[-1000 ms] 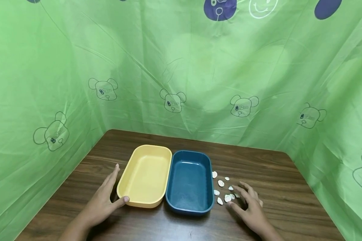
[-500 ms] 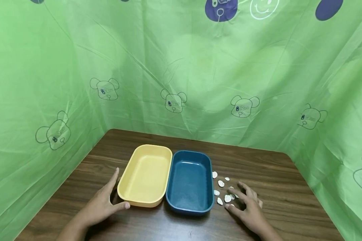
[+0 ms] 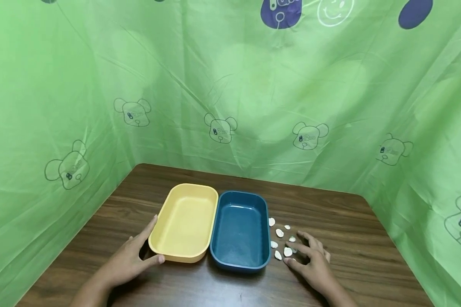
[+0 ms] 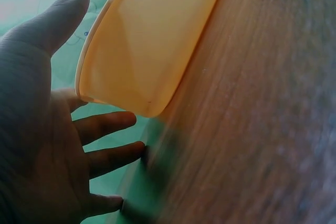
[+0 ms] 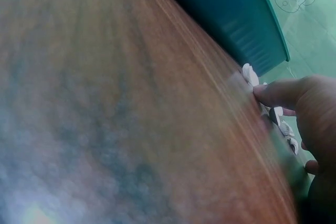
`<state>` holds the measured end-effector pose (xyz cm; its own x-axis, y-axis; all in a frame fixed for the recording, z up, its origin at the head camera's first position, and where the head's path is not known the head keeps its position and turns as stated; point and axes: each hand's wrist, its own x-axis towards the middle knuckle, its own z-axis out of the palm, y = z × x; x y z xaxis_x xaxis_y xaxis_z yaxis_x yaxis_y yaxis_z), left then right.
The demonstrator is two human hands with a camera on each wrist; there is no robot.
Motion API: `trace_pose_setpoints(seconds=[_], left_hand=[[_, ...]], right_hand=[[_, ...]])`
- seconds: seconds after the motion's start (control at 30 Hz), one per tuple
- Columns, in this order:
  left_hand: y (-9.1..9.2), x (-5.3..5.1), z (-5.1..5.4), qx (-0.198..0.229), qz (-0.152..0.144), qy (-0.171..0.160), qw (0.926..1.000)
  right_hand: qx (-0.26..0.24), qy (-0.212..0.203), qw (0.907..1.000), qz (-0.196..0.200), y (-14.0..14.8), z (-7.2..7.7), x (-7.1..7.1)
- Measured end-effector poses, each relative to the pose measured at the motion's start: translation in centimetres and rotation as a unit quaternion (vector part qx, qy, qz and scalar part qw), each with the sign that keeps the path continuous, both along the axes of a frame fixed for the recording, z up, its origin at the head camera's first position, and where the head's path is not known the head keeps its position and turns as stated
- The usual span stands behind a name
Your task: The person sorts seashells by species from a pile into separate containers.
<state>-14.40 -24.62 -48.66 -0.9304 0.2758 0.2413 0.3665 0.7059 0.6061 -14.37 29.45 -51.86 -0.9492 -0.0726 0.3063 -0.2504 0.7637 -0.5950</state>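
Observation:
A yellow tray (image 3: pixel 184 226) and a dark blue tray (image 3: pixel 240 234) stand side by side on the wooden table. My left hand (image 3: pixel 124 260) lies at the yellow tray's near left corner, thumb and fingers spread around it; the left wrist view shows the yellow tray (image 4: pixel 152 40) beyond the straight fingers. Right of the blue tray, several white shells (image 3: pixel 279 233) lie scattered. Over the nearest of them is my right hand (image 3: pixel 313 264), fingers bent loosely and thumb on the near side. In the right wrist view the thumb is beside a shell (image 5: pixel 250 74); whether it touches is unclear.
A green curtain (image 3: pixel 253 85) with bear drawings surrounds the back and sides of the brown table (image 3: pixel 330 209). The blue tray's right wall is close to the leftmost shells.
My right hand has shifted slightly left over the shells, its thumb and forefinger closer together. My left hand's fingers have moved slightly nearer the yellow tray's side.

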Motion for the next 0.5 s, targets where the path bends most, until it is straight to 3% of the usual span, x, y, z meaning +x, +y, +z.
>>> trace_pose_setpoints(seconds=[0.3, 0.5], left_hand=[[0.44, 0.16, 0.04, -0.004, 0.013, -0.034, 0.9993], [0.38, 0.08, 0.09, -0.005, 0.018, -0.038, 0.9991]], right_hand=[[-0.008, -0.018, 0.9998, -0.003, 0.21, -0.27, -0.02], [-0.019, -0.004, 0.9998, -0.003, 0.21, -0.47, -0.24]])
